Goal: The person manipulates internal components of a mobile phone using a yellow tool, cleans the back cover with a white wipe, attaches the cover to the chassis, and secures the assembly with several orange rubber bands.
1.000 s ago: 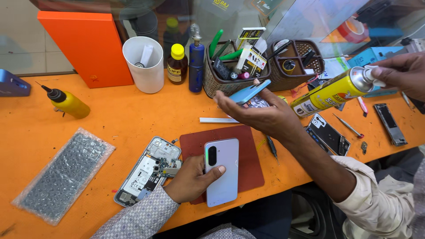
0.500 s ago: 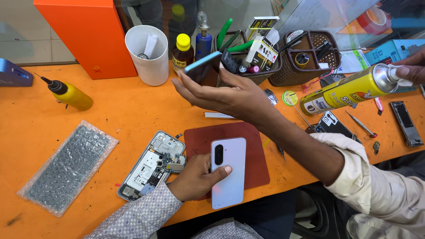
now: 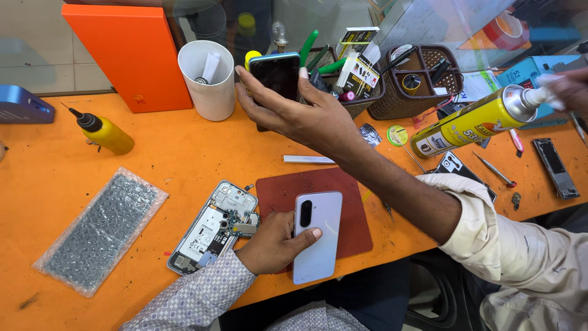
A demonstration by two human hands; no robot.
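A: Left hand (image 3: 272, 245) status?
B: Fingers closed around the lilac phone (image 3: 318, 242), thumb pressed across its back. The phone lies on the mat (image 3: 288, 190), at 6 o'clock on the bench.
A: Adjacent items?
B: Opened frame (image 3: 214, 224) at 9 o'clock of the hand, touching it. At 12 o'clock, a co-worker's hand (image 3: 294, 113) pinches a dark phone (image 3: 275, 72), fingers spread.

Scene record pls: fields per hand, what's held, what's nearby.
left hand: grips pale phone, back up, on dark red mat
right hand: not in view
other person: hand holds dark phone up; second hand on yellow spray can
beside left hand: opened phone frame, bubble-wrap pouch
surface: orange table
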